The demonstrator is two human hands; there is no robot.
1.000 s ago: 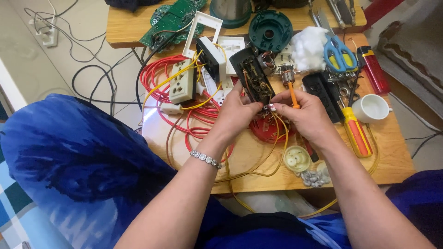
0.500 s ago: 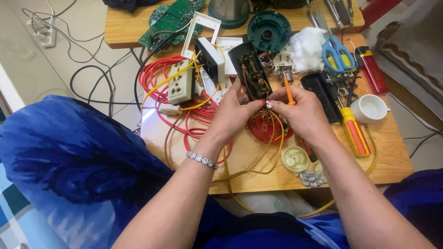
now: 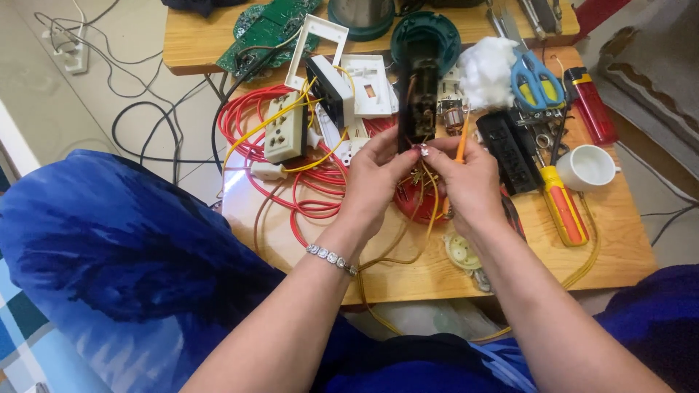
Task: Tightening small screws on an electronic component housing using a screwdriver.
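Here, left hand (image 3: 378, 175) fingers gripping upright black socket strip (image 3: 419, 102), right hand (image 3: 470, 182) pinching orange screwdriver (image 3: 461, 145) beside it

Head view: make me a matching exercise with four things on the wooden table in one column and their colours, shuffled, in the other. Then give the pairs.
Things:
1. scissors handles
2. cup
3. lighter
4. circuit board

Colours:
A. red
B. green
C. blue
D. white

Pairs: 1-C, 2-D, 3-A, 4-B.

All four lie on the wooden table, beyond or beside the hands, which hold a dark socket strip with yellow wires.
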